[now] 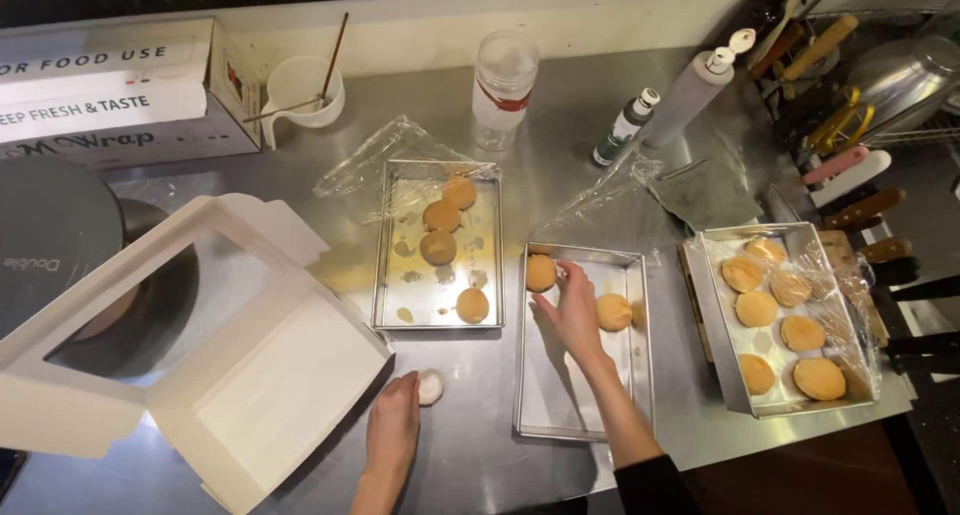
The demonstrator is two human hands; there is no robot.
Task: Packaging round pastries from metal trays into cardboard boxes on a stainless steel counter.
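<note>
My right hand (575, 310) reaches into the middle metal tray (540, 415), fingers spread, next to a round golden bun (613, 312); another bun (540, 272) lies at the tray's far left corner. It grips nothing that I can see. My left hand (393, 425) rests on the steel counter, fingertips on a white paper baking cup (431, 386). An open white cardboard box (270, 385) with a window lid lies just left of that hand.
A left tray (385, 275) holds several buns under peeled-back plastic film. A right tray (712, 325) holds several more, partly wrapped. At the back stand a clear jar (503, 75), a white cup (300, 90), bottles (690, 95) and a wrap box (110, 90). Knives (860, 210) lie right.
</note>
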